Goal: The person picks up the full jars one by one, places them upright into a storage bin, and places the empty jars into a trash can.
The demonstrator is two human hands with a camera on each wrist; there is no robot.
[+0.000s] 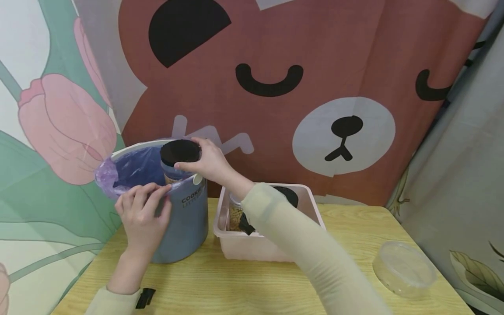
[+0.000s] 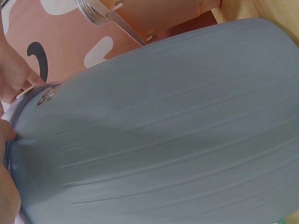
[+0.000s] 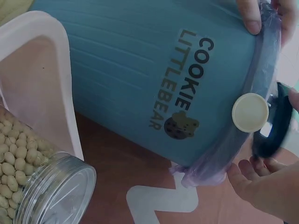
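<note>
A blue-grey trash bin lettered "COOKIE LITTLEBEAR" stands at the table's left, lined with a purple plastic bag. My right hand grips a clear jar with a black lid, thumb in front and fingers behind. The jar is upright at the bin's mouth, its lower part hidden by the front rim. My left hand pinches the bin's front rim and the bag folded over it, thumb outside. In the right wrist view, the right hand is beside the bin's round white handle cap.
Right of the bin, a pink plastic basin holds a clear jar of pale nuts or beans and a black round lid, partly behind my right sleeve. A clear round container sits at the table's right. A printed curtain hangs close behind.
</note>
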